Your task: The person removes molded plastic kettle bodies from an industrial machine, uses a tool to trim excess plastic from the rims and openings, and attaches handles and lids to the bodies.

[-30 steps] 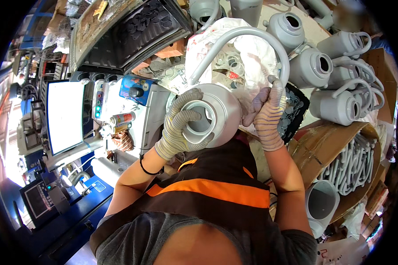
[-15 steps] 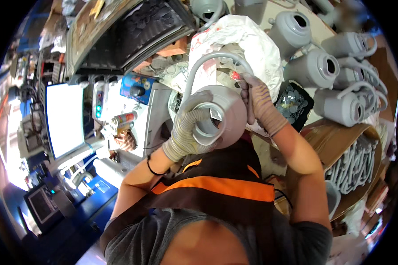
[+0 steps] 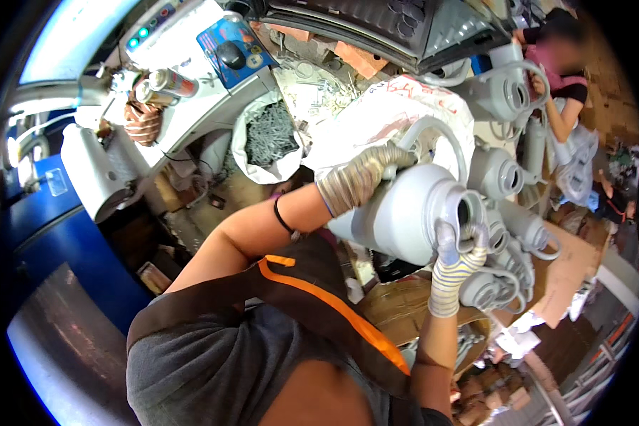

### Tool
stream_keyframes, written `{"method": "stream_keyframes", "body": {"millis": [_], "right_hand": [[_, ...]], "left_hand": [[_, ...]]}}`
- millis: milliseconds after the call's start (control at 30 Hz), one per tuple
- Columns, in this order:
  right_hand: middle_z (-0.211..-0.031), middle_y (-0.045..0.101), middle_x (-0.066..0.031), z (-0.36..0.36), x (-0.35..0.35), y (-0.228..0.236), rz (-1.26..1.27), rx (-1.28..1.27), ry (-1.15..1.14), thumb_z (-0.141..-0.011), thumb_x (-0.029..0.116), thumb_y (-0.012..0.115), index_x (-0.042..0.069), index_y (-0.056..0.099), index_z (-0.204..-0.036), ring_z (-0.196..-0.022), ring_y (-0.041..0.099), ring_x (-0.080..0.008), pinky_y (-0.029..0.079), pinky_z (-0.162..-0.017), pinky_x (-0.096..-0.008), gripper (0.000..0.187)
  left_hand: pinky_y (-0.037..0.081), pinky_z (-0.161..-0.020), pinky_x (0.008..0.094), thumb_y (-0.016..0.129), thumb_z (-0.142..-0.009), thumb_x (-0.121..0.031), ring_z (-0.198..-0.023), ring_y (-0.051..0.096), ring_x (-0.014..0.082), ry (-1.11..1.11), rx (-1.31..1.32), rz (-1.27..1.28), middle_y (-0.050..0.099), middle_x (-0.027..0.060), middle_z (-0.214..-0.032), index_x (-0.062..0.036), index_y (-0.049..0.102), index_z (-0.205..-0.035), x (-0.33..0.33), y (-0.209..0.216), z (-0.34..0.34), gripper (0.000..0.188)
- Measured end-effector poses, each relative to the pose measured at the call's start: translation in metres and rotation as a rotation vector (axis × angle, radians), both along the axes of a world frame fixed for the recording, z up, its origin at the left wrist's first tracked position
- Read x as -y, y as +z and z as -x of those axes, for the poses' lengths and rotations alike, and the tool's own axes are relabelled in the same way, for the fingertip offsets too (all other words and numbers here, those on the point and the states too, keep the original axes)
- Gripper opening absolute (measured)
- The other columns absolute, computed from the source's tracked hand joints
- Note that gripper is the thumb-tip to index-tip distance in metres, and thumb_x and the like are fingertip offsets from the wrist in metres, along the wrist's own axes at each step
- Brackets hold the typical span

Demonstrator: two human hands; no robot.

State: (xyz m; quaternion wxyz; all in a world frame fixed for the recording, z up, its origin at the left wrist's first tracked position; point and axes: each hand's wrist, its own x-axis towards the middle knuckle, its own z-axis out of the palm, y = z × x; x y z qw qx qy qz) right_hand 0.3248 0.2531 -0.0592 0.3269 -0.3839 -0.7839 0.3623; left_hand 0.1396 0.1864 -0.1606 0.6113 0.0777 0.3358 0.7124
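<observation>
Between the left hand and the right hand, a smooth light-grey vessel tips on its side

Ahead of the wearer's body, the vessel, a round-shouldered cylinder with a short neck, points its dark mouth to the right; the left hand, in a pale striped knit glove, is clamped on the upper side of the body, near the foot of a curved light-grey tube that arches over the vessel; the right hand, in a matching glove, is clamped on the neck, thumb and fingers spread around its rim; on the left wrist is a thin black band.

Just beyond the left hand lies a crumpled white plastic sack with red marks; to its left stands a white bag full of small grey pieces; farther left is a white table, carrying a printed blue box with a dark computer mouse on top, a red-and-white can and a brown striped cloth bundle.

Beyond the right hand, and to its right, sit more grey vessels with curved tubes, mouths turned toward the right; below the right hand, partly hidden by the forearm, is a brown cardboard box holding thin grey tubes; well beyond the right hand, a co-worker in a pink top has a bare hand near another curved tube.
</observation>
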Motion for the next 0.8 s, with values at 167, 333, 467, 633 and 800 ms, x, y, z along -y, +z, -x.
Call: {"method": "stream_keyframes", "body": {"millis": [167,333,467,633,800], "right_hand": [[-0.126,0.056,-0.0192,-0.002,-0.010,-0.005,0.155,-0.177,-0.044,-0.071,0.005,0.077,0.002,0.059,-0.093,-0.109,0.056,-0.0242,0.045,-0.096,-0.0395,0.029],[-0.122,0.059,-0.0187,0.010,-0.005,-0.007,0.110,-0.161,-0.038,-0.070,0.013,0.080,0.004,0.055,-0.086,-0.108,0.055,-0.0234,0.044,-0.096,-0.0401,0.031],[-0.119,0.059,-0.0180,0.006,0.006,0.002,0.123,-0.069,-0.040,-0.068,0.016,0.081,0.005,0.050,-0.075,-0.110,0.054,-0.0242,0.042,-0.097,-0.0410,0.034],[-0.111,0.062,-0.0168,0.004,0.019,0.001,0.083,-0.091,-0.038,-0.065,0.016,0.082,0.007,0.048,-0.072,-0.090,0.056,-0.0191,0.041,-0.093,-0.0364,0.036],[-0.111,0.061,-0.0140,-0.004,0.001,0.078,0.216,-0.243,-0.318,-0.080,0.020,0.068,0.002,0.058,-0.106,-0.088,0.057,-0.0169,0.049,-0.081,-0.0325,0.034]], "left_hand": [[0.048,-0.068,0.0205,0.060,-0.080,-0.014,-0.071,0.056,0.0087,-0.061,0.312,0.137,0.061,0.0034,-0.081,0.0009,0.065,-0.099,-0.001,0.019,0.006,0.025],[0.047,-0.067,0.0201,0.060,-0.079,-0.014,-0.072,0.056,0.0084,-0.029,0.312,0.215,0.060,0.0036,-0.082,0.0007,0.062,-0.102,0.004,0.024,0.008,0.028],[0.047,-0.068,0.0213,0.062,-0.079,-0.016,-0.072,0.055,0.0083,-0.047,0.190,0.171,0.061,0.0038,-0.085,0.0015,0.059,-0.112,0.019,0.036,0.018,0.037],[0.051,-0.076,0.0235,0.062,-0.083,-0.018,-0.082,0.062,0.0117,-0.160,0.064,0.144,0.064,0.0083,-0.097,0.0016,0.056,-0.118,0.021,0.010,0.009,0.041],[0.042,-0.096,0.0346,0.044,-0.099,-0.025,-0.112,0.051,0.0248,-0.078,-0.791,-0.179,0.054,0.0127,-0.120,-0.0022,0.057,-0.117,-0.012,0.062,0.043,0.032]]}}
